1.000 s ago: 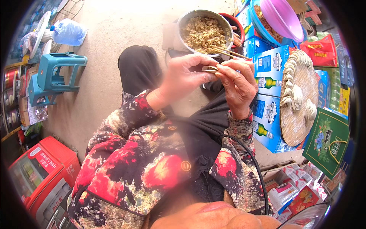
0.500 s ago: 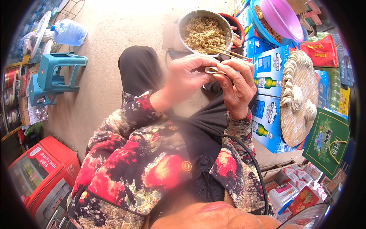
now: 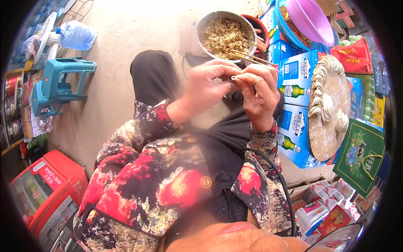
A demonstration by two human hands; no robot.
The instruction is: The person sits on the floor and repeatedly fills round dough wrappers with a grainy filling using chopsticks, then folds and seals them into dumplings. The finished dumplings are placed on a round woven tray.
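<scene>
Dough piece: small, pale and folded, a curled end showing at the upper centre of the frame, between the fingertips of the 2 hands.
Direction: the curled end faces the lower edge of the frame; the remainder is hidden by fingers, so the long axis cannot be told.
Place in the grip: at the very tips, where thumbs and forefingers meet, well clear of both palms.
Left hand: thumb and forefinger brought close at the dough, with a narrow gap behind the tips; slightly blurred.
Right hand: thumb and bent fingers pinched on the dough, the back of the hand toward the right of the frame.
Bowl: a metal bowl at the upper centre, beyond the hands, with chopped filling inside and 2 chopsticks leaning out rightward.
Board: a round board at the right of the frame, resting on blue cartons; pleated dumplings line its upper left edge.
Stools: blue plastic stools, upper left.
</scene>
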